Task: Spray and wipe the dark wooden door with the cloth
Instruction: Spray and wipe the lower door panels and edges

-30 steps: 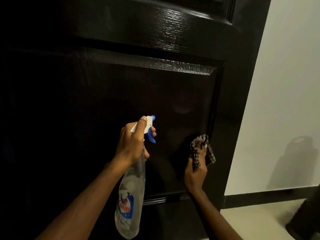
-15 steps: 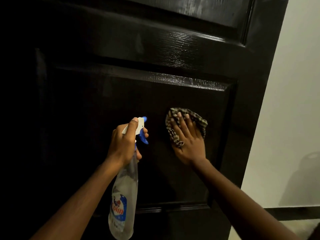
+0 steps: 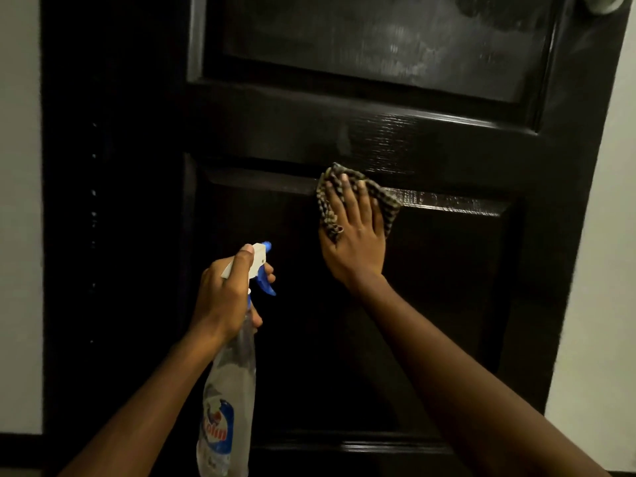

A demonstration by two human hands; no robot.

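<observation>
Closest to us, two bare arms reach up from the bottom of the view. The left hand (image 3: 229, 290) grips a clear spray bottle (image 3: 229, 390) by its thin neck. Its fingers curl round the neck, and one finger lies along the top of the white spray head. The blue trigger (image 3: 266, 287) pokes out just in front of the fingers. The bottle hangs down below the hand and has a blue and red label. It is close to the door but I cannot tell if it touches it.

A little farther up, the right hand (image 3: 356, 242) is flat, with its fingers straight. It presses a checked cloth (image 3: 387, 201) against the dark wooden door (image 3: 430, 139). The cloth is bunched under the fingers and sits on the top edge of the lower panel, just below the wide bar across the door.

Higher up, the upper panel (image 3: 413, 46) looks smeary and grey. A pale wall (image 3: 599, 304) stands on both sides of the door.
</observation>
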